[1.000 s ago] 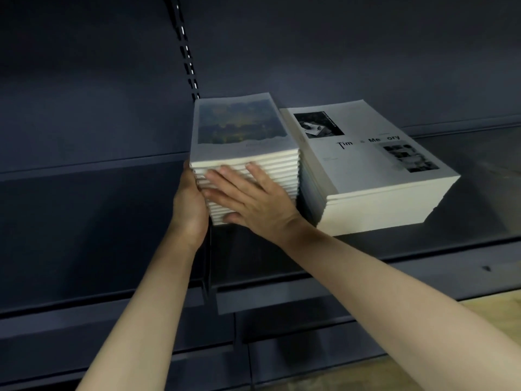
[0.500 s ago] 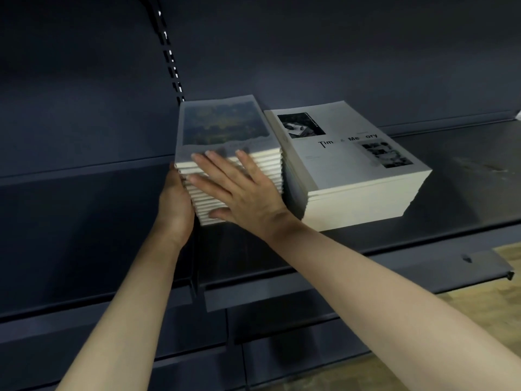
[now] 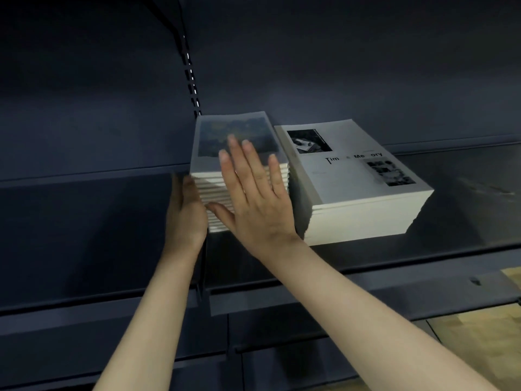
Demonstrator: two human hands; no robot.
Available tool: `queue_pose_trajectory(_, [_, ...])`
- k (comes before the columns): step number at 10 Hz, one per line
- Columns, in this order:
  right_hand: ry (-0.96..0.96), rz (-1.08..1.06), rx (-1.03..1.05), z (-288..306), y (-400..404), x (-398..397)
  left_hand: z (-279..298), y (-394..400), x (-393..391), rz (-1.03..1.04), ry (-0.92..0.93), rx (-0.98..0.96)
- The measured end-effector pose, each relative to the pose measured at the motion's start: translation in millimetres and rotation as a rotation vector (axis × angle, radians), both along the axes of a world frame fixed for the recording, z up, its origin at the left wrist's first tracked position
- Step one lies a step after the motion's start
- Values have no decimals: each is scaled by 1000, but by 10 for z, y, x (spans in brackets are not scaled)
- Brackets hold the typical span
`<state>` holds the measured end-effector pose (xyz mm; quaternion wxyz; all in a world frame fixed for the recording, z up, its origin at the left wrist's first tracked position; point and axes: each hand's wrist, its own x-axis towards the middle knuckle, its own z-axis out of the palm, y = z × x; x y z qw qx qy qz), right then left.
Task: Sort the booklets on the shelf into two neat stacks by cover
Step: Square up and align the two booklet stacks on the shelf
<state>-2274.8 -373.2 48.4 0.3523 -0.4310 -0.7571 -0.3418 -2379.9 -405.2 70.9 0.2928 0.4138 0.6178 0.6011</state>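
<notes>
since the earlier frame the right hand [image 3: 255,204] has lifted from the front edges of the left stack: its fingers [image 3: 235,162] now reach up over the top cover, where before they lay flat across the page edges. the left hand [image 3: 184,213] has stayed at the stack's left front corner, and the camera has shifted so both stacks sit a little further right in view

head view: two stacks of booklets stand side by side on a dark shelf [image 3: 465,198], near its front edge, close enough that their inner sides look to be touching or nearly so. the left stack [image 3: 225,131] carries a cover with a dark blue-green picture; it is slightly motion-blurred and its lower booklets step inwards a little, so the front face is not quite flush. the right stack [image 3: 355,190] has a pale cover with a black-and-white photo at the far left corner, a printed title across the middle and a second small photo towards the right edge; it sits turned at a slight angle to the shelf front

the right hand is spread open, palm towards the left stack's front, fingertips over the cover; whether it presses on the paper cannot be told. the left hand is flat and released too, held upright against the stack's left side, grasping nothing. a slotted upright [image 3: 190,77] runs up the back panel behind the left stack. a strip of wooden floor [image 3: 479,328] shows at lower right
</notes>
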Motion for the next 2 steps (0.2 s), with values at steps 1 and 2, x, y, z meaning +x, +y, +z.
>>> queue_pose_trajectory(1, [279, 36, -64, 213, -191, 42, 86, -78, 59, 158, 86, -53])
queue_pose_trajectory(2, [425, 123, -192, 388, -306, 310, 199, -161, 267, 166, 221, 11])
